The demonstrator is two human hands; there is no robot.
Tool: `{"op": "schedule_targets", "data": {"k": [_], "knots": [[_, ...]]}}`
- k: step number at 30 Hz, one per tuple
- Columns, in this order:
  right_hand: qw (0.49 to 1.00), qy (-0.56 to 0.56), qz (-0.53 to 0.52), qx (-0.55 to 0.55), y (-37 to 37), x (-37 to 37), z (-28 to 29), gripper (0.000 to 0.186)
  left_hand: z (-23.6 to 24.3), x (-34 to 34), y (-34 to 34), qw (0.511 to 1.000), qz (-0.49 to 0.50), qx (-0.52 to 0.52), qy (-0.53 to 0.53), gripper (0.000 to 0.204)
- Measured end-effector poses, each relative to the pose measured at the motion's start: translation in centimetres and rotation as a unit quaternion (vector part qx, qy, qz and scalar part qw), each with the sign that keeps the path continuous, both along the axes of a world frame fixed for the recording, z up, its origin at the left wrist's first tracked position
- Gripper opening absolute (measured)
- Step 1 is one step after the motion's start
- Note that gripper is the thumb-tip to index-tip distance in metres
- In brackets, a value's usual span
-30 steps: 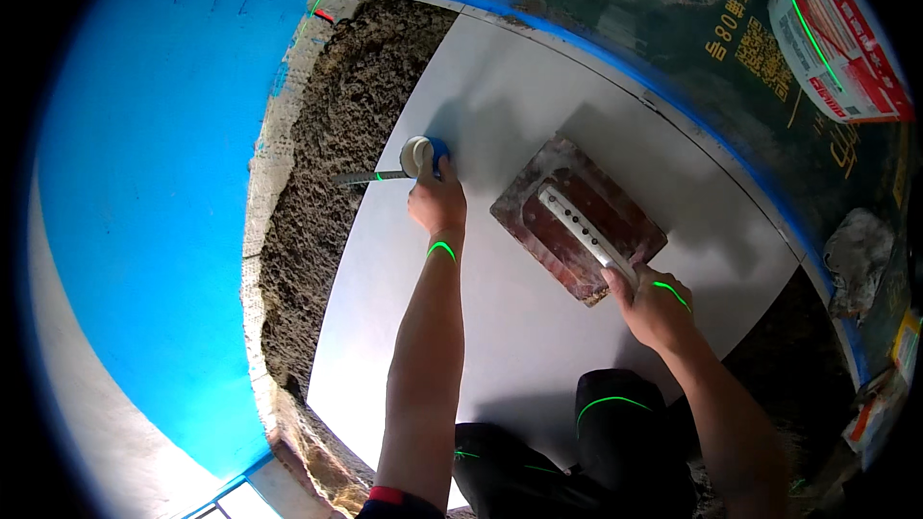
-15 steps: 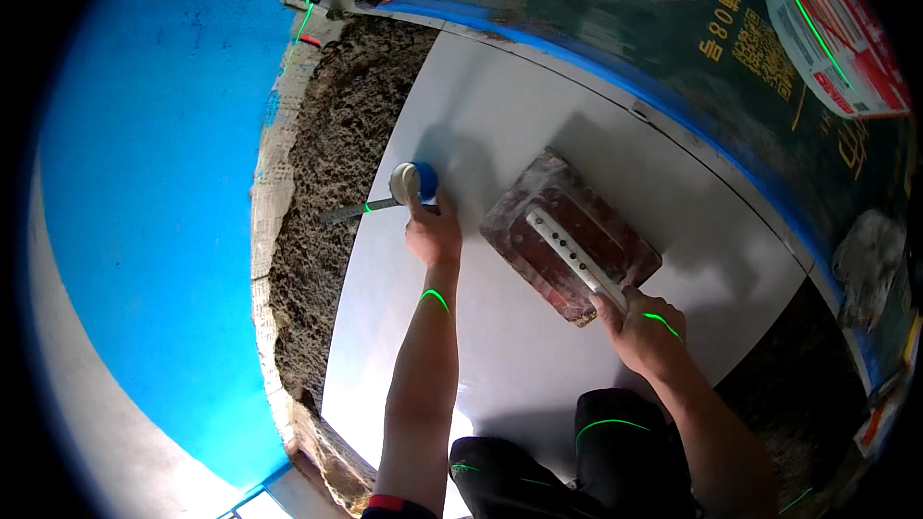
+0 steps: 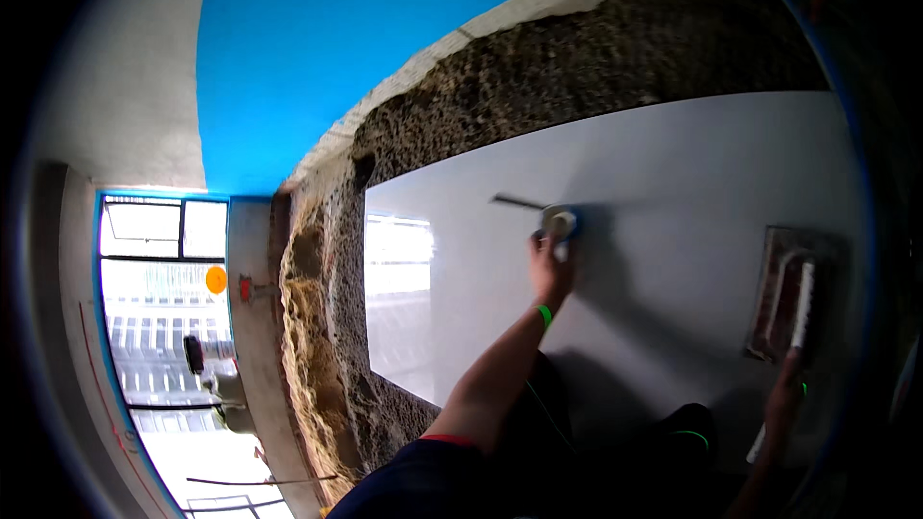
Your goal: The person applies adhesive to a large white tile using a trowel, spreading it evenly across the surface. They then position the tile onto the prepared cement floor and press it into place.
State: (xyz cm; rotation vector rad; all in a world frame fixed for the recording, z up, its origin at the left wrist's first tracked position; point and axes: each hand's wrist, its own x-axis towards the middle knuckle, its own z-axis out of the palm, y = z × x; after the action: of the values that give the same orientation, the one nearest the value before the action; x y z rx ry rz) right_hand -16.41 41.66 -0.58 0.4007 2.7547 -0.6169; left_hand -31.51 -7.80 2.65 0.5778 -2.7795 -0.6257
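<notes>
**Both hands on tools, large white tile on mortar bed**

Left hand (image 3: 550, 269), centre of frame, is wrapped around a small round tool with a blue rim (image 3: 560, 223), pressing it flat onto the white tile (image 3: 654, 192). Fingers are curled over the tool; exact grip is hard to read at this size. A thin dark rod (image 3: 517, 201) sticks out from the tool toward the left, lying along the tile surface.

Right hand (image 3: 786, 394), lower right near the frame edge, is closed on the end of a long white handle (image 3: 800, 303). That handle belongs to a rusty-brown rectangular trowel (image 3: 774, 288) lying flat on the tile at the right side. Rim blur is heavy there, so finger detail doesn't show.

The hands are well apart, one tool each.

The tile fills the centre-right, glossy, with a window reflection at its left end. Rough grey-brown mortar bed (image 3: 538, 77) borders it along the top and left. Blue wall (image 3: 336, 29) upper left. Bright window (image 3: 163, 327) lower left. The person's dark-clothed knees (image 3: 673, 442) sit at the bottom edge, on the tile.
</notes>
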Motion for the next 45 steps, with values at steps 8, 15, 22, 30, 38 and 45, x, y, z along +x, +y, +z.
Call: {"op": "schedule_targets", "data": {"k": [8,15,22,30,38,45], "knots": [[0.99,-0.034,-0.033,0.135,6.0,-0.1,0.4,0.044,-2.9,9.2,-30.5,0.965,0.244,-0.092,0.005,0.046],[0.98,-0.061,-0.079,0.174,-4.5,-2.7,1.9,0.044,-3.5,-1.9,-50.4,0.969,0.228,-0.074,0.058,0.046],[0.979,-0.097,-0.09,0.155,-14.3,-4.6,-2.4,0.044,-3.4,-6.8,-59.6,0.954,0.286,-0.068,0.061,0.048],[0.98,-0.119,-0.078,0.143,-17.6,-6.6,-4.4,0.045,-3.5,-7.3,-60.8,0.943,0.318,-0.072,0.058,0.053],[0.982,-0.118,-0.021,0.146,-17.3,-8.9,-4.0,0.047,-3.8,1.8,-58.3,0.943,0.309,-0.098,0.074,0.043],[0.984,-0.106,0.003,0.144,-16.1,-10.4,-3.4,0.049,-4.1,29.7,-52.2,0.876,0.468,-0.08,0.086,0.047]]}}
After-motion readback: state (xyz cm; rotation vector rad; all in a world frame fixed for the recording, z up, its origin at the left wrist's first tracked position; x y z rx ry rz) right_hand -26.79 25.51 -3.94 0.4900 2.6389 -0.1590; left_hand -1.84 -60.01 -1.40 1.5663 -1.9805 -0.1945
